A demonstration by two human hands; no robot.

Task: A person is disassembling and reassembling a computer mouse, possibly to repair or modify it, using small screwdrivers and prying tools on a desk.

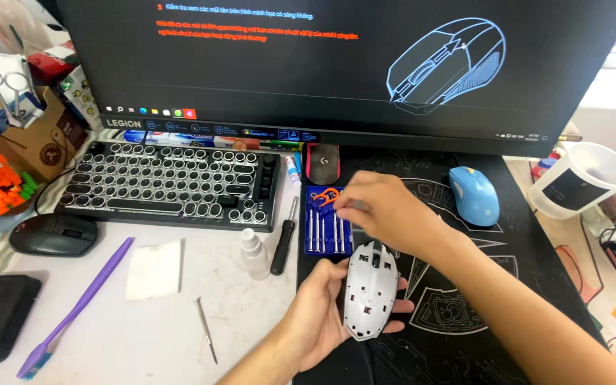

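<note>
My left hand (319,314) cradles a white computer mouse (371,289) turned underside up, above the black desk mat (450,314). My right hand (383,210) reaches over a blue holder of screwdriver bits (326,232), fingertips pinched at an orange tool (328,196) on the holder's top. Whether the fingers grip it is unclear. A black-handled screwdriver (284,239) lies just left of the bit holder, and a loose thin bit (206,330) rests on the white desk.
A monitor (336,64) stands behind a black round-key keyboard (172,185). Also around: a blue mouse (474,196), a black mouse (55,234), a small bottle (254,253), a white cloth (154,269), a purple brush (76,306), a white cup (582,180).
</note>
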